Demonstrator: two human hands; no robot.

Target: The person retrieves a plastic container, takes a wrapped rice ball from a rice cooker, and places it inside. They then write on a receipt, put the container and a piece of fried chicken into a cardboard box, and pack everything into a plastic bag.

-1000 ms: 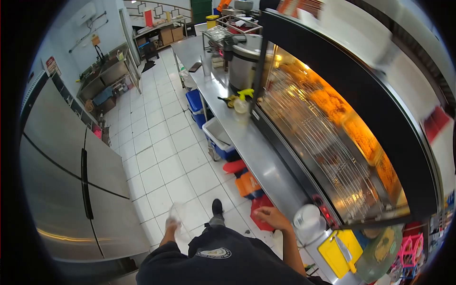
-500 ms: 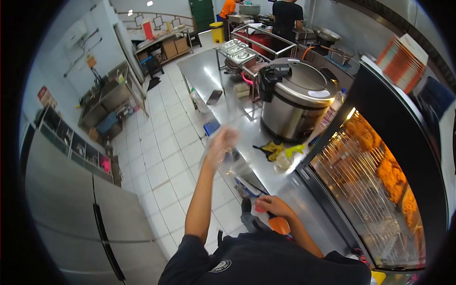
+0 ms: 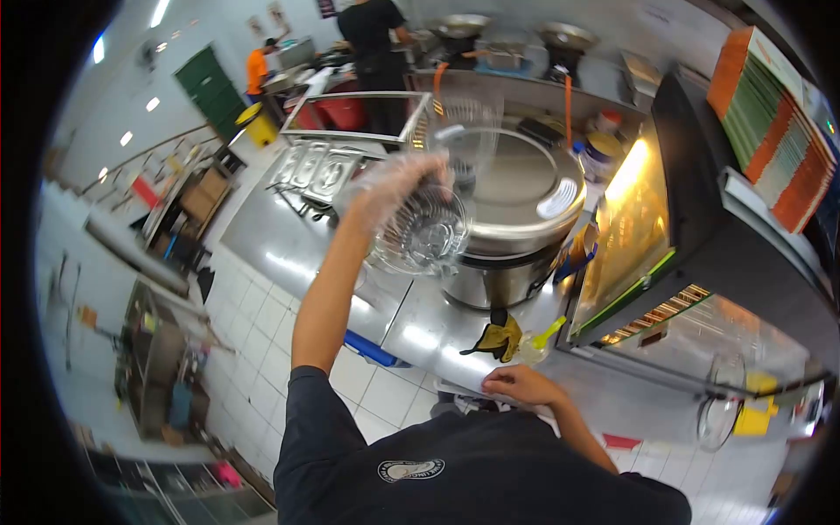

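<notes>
My left hand [image 3: 407, 179], in a clear plastic glove, is raised over the counter and grips a clear plastic food container [image 3: 424, 232]. Its see-through lid [image 3: 477, 122] stands up behind the fingers. Directly behind the container is a large steel rice cooker [image 3: 525, 179] with its lid down. My right hand [image 3: 521, 382] rests at the counter's near edge with curled fingers; whatever they may hold is hidden. Just beyond it lie a black-and-yellow cloth item [image 3: 500, 339] and a clear cup [image 3: 532, 350] with a lime-green handle [image 3: 551, 331].
A lit glass display cabinet [image 3: 630, 236] stands at right, with stacked orange-and-white boxes [image 3: 770, 131] on top. Steel pans with lids [image 3: 332, 171] sit at the counter's far left. Farther back, two people [image 3: 372, 44] stand near woks [image 3: 564, 35].
My view has swung right and closer to the rice cooker. The left hand has risen, and the container is now clearly visible in it. The red item at my right hand no longer shows.
</notes>
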